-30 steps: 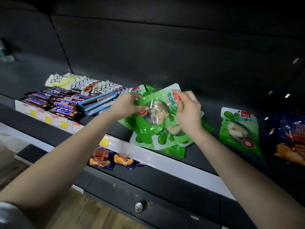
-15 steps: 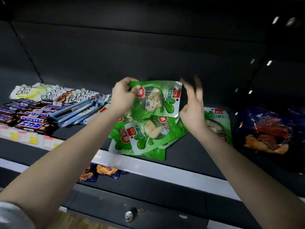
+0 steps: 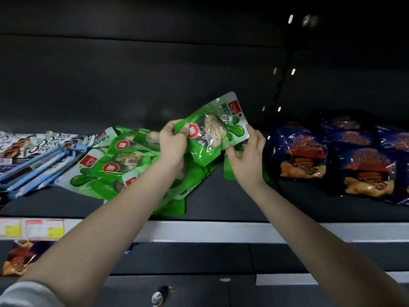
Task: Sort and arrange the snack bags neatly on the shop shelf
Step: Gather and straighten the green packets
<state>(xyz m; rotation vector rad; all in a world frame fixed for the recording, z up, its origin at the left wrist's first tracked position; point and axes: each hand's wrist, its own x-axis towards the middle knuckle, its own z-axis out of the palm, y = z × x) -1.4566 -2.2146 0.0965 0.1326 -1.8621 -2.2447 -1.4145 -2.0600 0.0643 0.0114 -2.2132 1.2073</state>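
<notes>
Many shiny green plastic snack bags [image 3: 106, 171] lie piled on the dark shop shelf [image 3: 221, 200]. The left hand [image 3: 173, 142] pinches one lifted green bag [image 3: 212, 134] with its fingers, tilted above the pile. The right hand [image 3: 247, 160] curls its fingers round the other edge. Further right lie dark blue snack bags [image 3: 303, 156].

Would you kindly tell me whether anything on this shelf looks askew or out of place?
Yes: the green snack bags lie in a crooked, overlapping heap, facing different ways, and the blue bars beside them fan diagonally across the Dove packs.
</notes>
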